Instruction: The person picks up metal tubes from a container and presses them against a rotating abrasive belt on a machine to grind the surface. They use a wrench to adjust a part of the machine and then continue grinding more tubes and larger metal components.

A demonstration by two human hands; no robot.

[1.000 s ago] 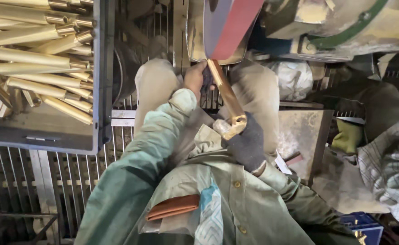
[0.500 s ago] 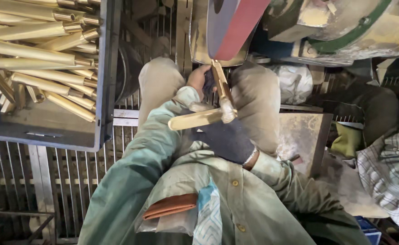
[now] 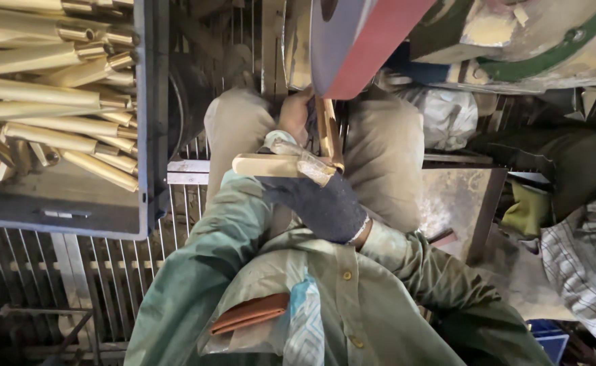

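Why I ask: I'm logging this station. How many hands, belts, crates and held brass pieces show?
Hands: 2, left hand bare, right hand gloved
Brass piece, held: 1
Belt: 1
Crate: 1
Total: 5

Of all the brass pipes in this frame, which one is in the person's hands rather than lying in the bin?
The bent brass pipe at centre, gripped by the gloved right hand and the left hand under the red belt. The others lie stacked in the grey bin at left.
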